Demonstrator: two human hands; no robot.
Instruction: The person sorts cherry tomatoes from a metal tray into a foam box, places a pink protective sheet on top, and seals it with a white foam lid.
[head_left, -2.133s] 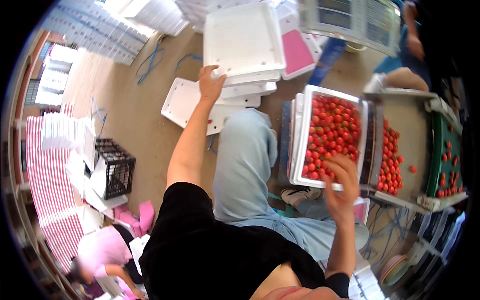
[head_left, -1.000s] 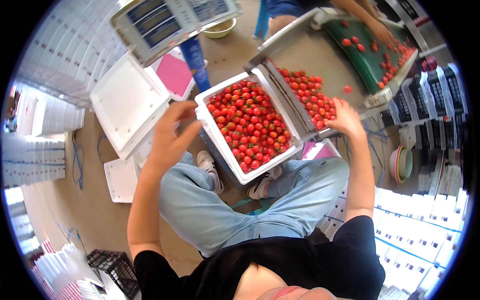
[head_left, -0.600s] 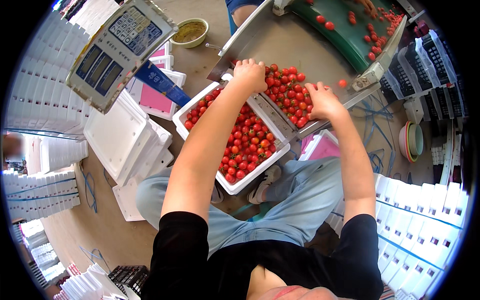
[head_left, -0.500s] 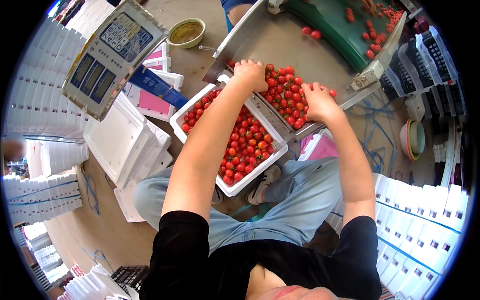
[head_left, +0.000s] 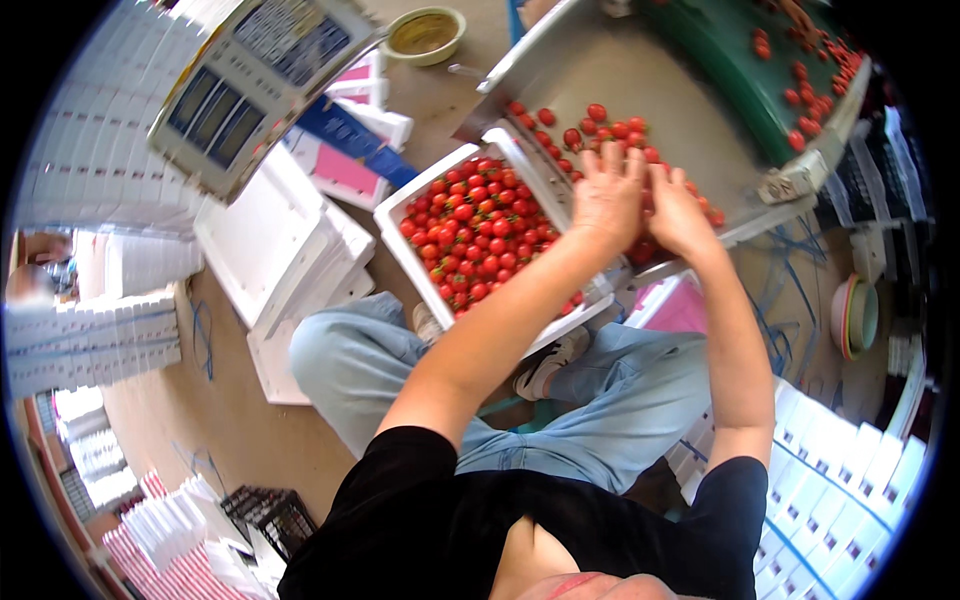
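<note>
A round bowl (head_left: 428,58) rests on the floor (head_left: 235,425), nested bowls (head_left: 866,318) at right, a black crate (head_left: 272,518) lower left.

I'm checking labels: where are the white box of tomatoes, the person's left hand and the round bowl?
White box (head_left: 389,211): head view, rim at its left corner.
Left hand (head_left: 609,202): head view, back of the hand.
Round bowl (head_left: 428,58): head view, near outer wall.

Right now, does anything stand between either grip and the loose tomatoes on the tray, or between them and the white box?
Nothing visible blocks the left grip or right grip; both are at the loose tomatoes. Between those and the white box runs a metal strip; the left forearm crosses above the box.
</note>
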